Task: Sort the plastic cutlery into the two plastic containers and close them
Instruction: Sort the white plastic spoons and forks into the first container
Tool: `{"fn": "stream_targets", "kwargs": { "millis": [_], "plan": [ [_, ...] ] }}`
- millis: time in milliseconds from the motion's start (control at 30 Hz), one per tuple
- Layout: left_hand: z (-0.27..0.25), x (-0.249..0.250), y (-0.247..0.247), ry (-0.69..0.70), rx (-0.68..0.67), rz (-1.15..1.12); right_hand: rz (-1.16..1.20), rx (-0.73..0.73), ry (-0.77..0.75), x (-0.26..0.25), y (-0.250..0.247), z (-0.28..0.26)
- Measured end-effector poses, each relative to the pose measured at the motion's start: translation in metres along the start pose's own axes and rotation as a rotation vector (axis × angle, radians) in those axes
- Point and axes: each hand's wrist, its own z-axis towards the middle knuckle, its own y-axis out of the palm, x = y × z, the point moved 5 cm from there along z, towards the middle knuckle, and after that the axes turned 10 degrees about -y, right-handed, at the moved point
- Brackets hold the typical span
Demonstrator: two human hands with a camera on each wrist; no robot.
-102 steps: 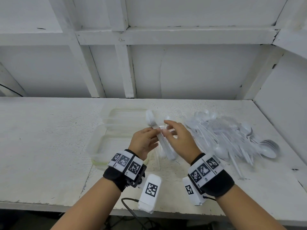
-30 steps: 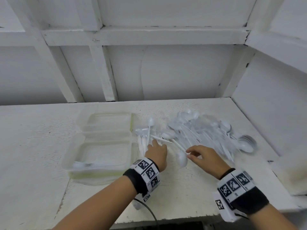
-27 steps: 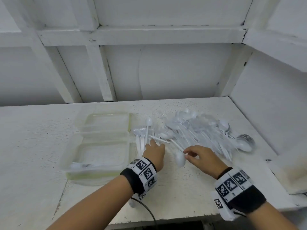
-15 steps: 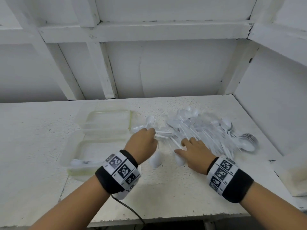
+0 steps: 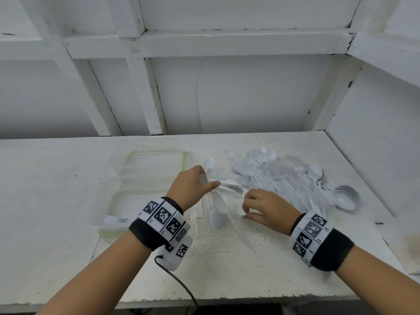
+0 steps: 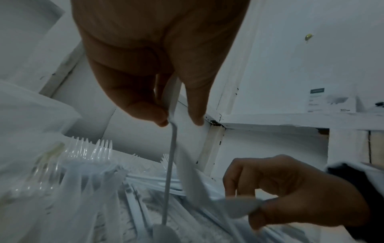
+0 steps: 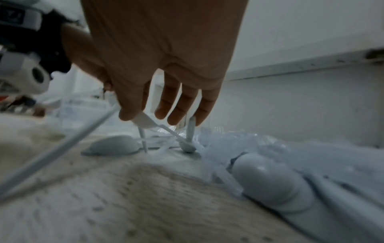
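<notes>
Head view: left hand [image 5: 193,185] is raised over the white desk [image 5: 56,201], fingers pinched on the handles of a few white plastic spoons [image 5: 217,214]. Their long axis runs roughly near-far, bowls hanging toward the person, handle ends up in the grip. Right hand [image 5: 263,208] sits low just right of them, fingers curled at the desk on one more piece of the white and clear plastic cutlery pile [image 5: 284,178], which spreads right and behind that hand. The two clear plastic containers [image 5: 145,169] lie open to the left of the left hand, one behind the other; near one holds a few pcs. So left hand is nearer the containers, right nearer the pile.

Left wrist view: thumb and fingers [image 6: 145,113] clamp thin white handles that hang down and away. Right hand pinches a flat white end just beside them.

Right wrist view: thumb and fingers [image 7: 178,111] grip a white piece w/ its end on the desk; spoon or fork, can't tell. Pile lies right of fingers.
</notes>
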Motion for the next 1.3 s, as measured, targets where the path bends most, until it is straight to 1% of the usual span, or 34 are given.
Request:
{"fn": "stream_targets", "kwargs": {
  "millis": [33, 100, 167, 233, 300, 467, 533, 600, 633, 700, 733, 767, 833, 900, 967, 1033, 1133, 1200, 1233, 1300],
  "plan": [
    [0.002, 0.001, 0.000, -0.012, -0.009, -0.019, 0.066, 0.055, 0.057, 0.003, -0.002, 0.002],
    [0.006, 0.004, -0.002, -0.052, -0.031, -0.088, 0.123, 0.157, 0.122, 0.006, -0.005, 0.006],
    [0.010, 0.003, -0.005, -0.100, -0.045, -0.195, 0.146, 0.253, 0.120, 0.005, -0.010, 0.013],
    [0.013, 0.001, -0.010, -0.119, -0.040, -0.269, 0.191, 0.344, 0.131, 0.003, -0.016, 0.018],
    [0.016, -0.002, -0.015, -0.106, -0.009, -0.305, 0.226, 0.428, 0.173, 0.003, -0.023, 0.023],
    [0.019, -0.005, -0.034, 0.003, 0.119, -0.421, 0.364, 0.611, 0.338, 0.006, -0.047, 0.036],
    [0.018, -0.006, -0.040, 0.009, 0.160, -0.500, 0.472, 0.720, 0.400, 0.004, -0.060, 0.038],
    [0.015, -0.004, -0.041, 0.007, 0.163, -0.614, 0.638, 0.814, 0.419, -0.003, -0.073, 0.038],
    [0.013, -0.002, -0.040, 0.008, 0.149, -0.667, 0.661, 0.820, 0.416, -0.007, -0.078, 0.038],
    [0.008, 0.001, -0.035, 0.010, 0.115, -0.748, 0.550, 0.772, 0.410, -0.015, -0.082, 0.037],
    [0.005, 0.001, -0.031, 0.005, 0.095, -0.774, 0.490, 0.705, 0.420, -0.017, -0.077, 0.036],
    [0.003, 0.001, -0.026, -0.006, 0.072, -0.798, 0.448, 0.593, 0.464, -0.017, -0.068, 0.035],
    [-0.001, 0.001, -0.014, -0.047, 0.028, -0.829, 0.381, 0.247, 0.616, -0.014, -0.036, 0.025],
    [-0.003, -0.002, -0.001, -0.090, 0.008, -0.791, 0.251, -0.082, 0.713, -0.016, -0.004, 0.010],
    [-0.003, -0.005, 0.012, -0.087, -0.015, -0.715, 0.144, -0.304, 0.754, -0.020, 0.017, -0.002],
    [-0.003, -0.006, 0.022, -0.068, -0.052, -0.658, 0.109, -0.448, 0.752, -0.025, 0.030, -0.010],
    [-0.006, -0.002, 0.032, -0.082, -0.104, -0.661, 0.101, -0.535, 0.743, -0.028, 0.038, -0.014],
    [-0.007, 0.002, 0.036, -0.094, -0.134, -0.689, 0.132, -0.524, 0.749, -0.024, 0.038, -0.015],
    [-0.007, 0.004, 0.039, -0.105, -0.146, -0.686, 0.178, -0.483, 0.759, -0.021, 0.035, -0.017],
    [-0.002, 0.004, 0.048, -0.155, -0.163, -0.649, 0.305, -0.319, 0.789, -0.014, 0.021, -0.023]
  ]
}}
